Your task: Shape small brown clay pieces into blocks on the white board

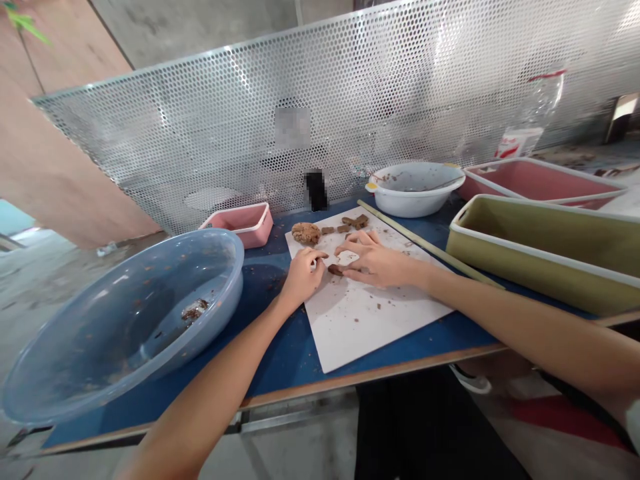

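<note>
A small dark brown clay piece lies on the white board, touching the thumb tip of my right hand. That hand reaches in from the right, with its fingers arched and apart over the board. To the left of the piece is my left hand, its fingers bent, with a gap between thumb and forefinger and nothing visible between them. Beyond the hands sit a rough brown clay lump and several small flattened clay pieces. Clay crumbs dot the board.
A large blue basin stands at left, near a small pink tray. A pale stick lies along the board's right side. Behind it are a white basin, an olive tray, a pink tray and a plastic bottle. A perforated metal panel rises behind.
</note>
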Demonstrator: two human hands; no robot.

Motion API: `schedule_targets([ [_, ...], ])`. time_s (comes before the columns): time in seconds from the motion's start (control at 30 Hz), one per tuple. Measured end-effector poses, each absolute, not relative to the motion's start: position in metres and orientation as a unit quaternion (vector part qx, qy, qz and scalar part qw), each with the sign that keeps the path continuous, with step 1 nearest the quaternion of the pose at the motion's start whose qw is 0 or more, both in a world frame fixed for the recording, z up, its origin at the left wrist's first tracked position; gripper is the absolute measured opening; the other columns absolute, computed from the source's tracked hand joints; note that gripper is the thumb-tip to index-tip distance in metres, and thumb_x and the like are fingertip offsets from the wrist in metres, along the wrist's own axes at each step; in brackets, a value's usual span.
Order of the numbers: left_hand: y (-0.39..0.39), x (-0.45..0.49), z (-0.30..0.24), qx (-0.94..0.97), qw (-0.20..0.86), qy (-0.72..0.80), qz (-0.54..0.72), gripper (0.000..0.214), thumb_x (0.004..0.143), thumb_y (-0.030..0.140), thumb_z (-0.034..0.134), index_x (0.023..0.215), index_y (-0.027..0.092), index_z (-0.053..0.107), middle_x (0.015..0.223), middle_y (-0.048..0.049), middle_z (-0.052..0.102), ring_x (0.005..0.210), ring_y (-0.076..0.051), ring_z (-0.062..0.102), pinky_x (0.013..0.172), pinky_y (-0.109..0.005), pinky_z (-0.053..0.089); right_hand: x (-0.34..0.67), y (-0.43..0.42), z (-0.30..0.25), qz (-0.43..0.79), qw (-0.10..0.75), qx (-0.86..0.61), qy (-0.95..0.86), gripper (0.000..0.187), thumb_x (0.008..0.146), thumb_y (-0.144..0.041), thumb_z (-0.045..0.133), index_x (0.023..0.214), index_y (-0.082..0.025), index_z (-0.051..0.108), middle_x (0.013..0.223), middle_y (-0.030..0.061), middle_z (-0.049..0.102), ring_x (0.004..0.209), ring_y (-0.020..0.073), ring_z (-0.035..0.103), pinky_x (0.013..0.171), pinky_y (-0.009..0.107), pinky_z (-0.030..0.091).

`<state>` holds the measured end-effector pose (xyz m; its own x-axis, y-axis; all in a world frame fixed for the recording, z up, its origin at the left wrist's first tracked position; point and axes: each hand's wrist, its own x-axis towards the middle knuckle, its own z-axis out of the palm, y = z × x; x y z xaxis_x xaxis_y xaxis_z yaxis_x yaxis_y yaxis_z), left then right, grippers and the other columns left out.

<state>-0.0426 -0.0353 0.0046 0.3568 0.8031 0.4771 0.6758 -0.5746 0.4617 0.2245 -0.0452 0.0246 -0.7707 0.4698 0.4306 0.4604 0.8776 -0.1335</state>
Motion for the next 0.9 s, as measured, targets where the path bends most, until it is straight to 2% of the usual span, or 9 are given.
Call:
schedule_targets([
  [0.03,-0.0353,-0.0427,0.0047,0.819,0.093,0.451,0.343,0.028,0.103,0.013,0.059,0.113,0.02,0.084,0.108,-0.0087,0.079,0.098,-0.024,0.072,0.094,-0.038,0.059,0.2243,-0.0455,0.0249,0.01,0.228,-0.238,-0.944,0.041,0.118,-0.043,0.054,0.108,-0.029,0.092,0.154,0.0107,0.068,0.141,0.038,0.05,0.118,0.066,0.04],
  [0.17,-0.0347,-0.0427,0.0042,0.817,0.096,0.45,0.348,0.027,0.103,0.013,0.058,0.112,0.019,0.084,0.107,-0.0089,0.078,0.098,-0.024,0.071,0.096,-0.038,0.059,0.2235,-0.0463,0.0248,-0.001,0.211,-0.244,-0.946,0.037,0.118,-0.04,0.055,0.127,-0.029,0.088,0.16,0.0129,0.063,0.145,0.0407,0.047,0.117,0.069,0.04],
  [0.33,-0.0347,-0.0425,0.0045,0.817,0.098,0.45,0.347,0.027,0.103,0.015,0.058,0.112,0.019,0.083,0.106,-0.0091,0.078,0.099,-0.025,0.071,0.098,-0.039,0.059,0.2243,-0.0454,0.025,0.016,0.229,-0.247,-0.941,0.042,0.119,-0.044,0.053,0.11,-0.03,0.092,0.152,0.0106,0.069,0.142,0.0382,0.05,0.119,0.067,0.04],
  [0.47,-0.0355,-0.0425,0.005,0.817,0.098,0.453,0.344,0.028,0.104,0.015,0.057,0.112,0.019,0.083,0.107,-0.0089,0.079,0.1,-0.025,0.072,0.098,-0.039,0.059,0.225,-0.0456,0.0264,0.007,0.209,-0.239,-0.948,0.04,0.118,-0.042,0.052,0.117,-0.031,0.091,0.158,0.0098,0.066,0.143,0.0386,0.049,0.119,0.069,0.04],
  [0.6,-0.0352,-0.0426,0.0046,0.818,0.095,0.454,0.341,0.027,0.103,0.015,0.058,0.112,0.02,0.083,0.109,-0.0088,0.079,0.1,-0.025,0.072,0.096,-0.038,0.059,0.2249,-0.0467,0.0286,0.011,0.218,-0.241,-0.946,0.042,0.119,-0.045,0.052,0.113,-0.031,0.092,0.154,0.0098,0.069,0.143,0.0387,0.049,0.119,0.069,0.039],
  [0.73,-0.0352,-0.0425,0.0048,0.818,0.095,0.455,0.34,0.028,0.104,0.015,0.057,0.113,0.02,0.083,0.108,-0.009,0.079,0.1,-0.025,0.072,0.098,-0.038,0.059,0.2247,-0.0467,0.0278,0.008,0.201,-0.22,-0.954,0.04,0.118,-0.045,0.054,0.117,-0.028,0.09,0.16,0.0105,0.065,0.145,0.0391,0.047,0.121,0.069,0.037],
  [0.9,-0.035,-0.0427,0.0048,0.819,0.094,0.456,0.335,0.029,0.104,0.015,0.057,0.114,0.019,0.084,0.107,-0.009,0.078,0.101,-0.025,0.072,0.1,-0.039,0.059,0.2251,-0.0464,0.027,0.013,0.214,-0.236,-0.948,0.042,0.118,-0.046,0.054,0.108,-0.029,0.091,0.158,0.0103,0.066,0.144,0.039,0.047,0.118,0.067,0.038],
])
